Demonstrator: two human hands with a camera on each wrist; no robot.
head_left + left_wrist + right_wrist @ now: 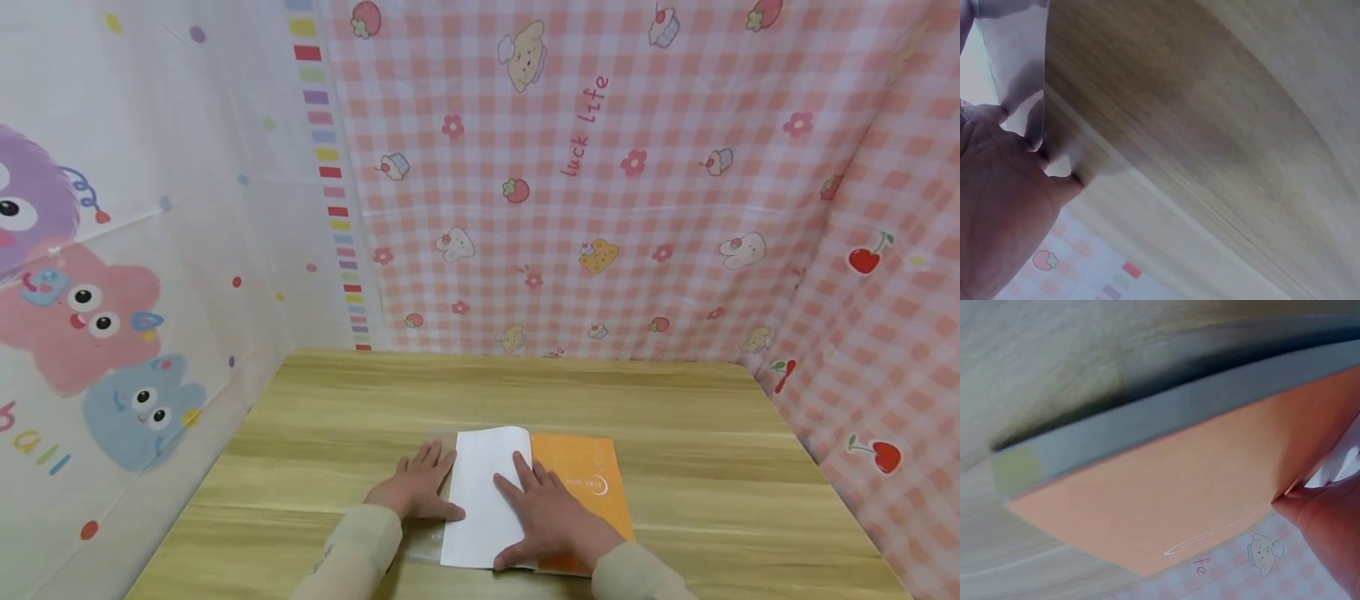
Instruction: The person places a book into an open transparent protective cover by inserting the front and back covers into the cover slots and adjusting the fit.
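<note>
A thick book with an orange cover (pixel 581 457) lies on the table, a white sheet (pixel 483 475) spread over its left side. Clear plastic film (pixel 424 550) sticks out past the sheet's left edge. My left hand (pixel 422 490) rests there, fingers spread on the film and thumb over the white sheet. In the left wrist view, its fingertips touch the film's edge. With fingers spread, my right hand (pixel 549 515) presses across the white sheet beside the orange cover. The right wrist view shows the book's page edges (pixel 1147 412), and part of that hand at the fold.
The wood-patterned table (pixel 712 467) extends around the book on every side. A pink checked cloth (pixel 600 208) hangs behind it and down the right side. On the left hangs a white cloth (pixel 225 167) with cartoon figures.
</note>
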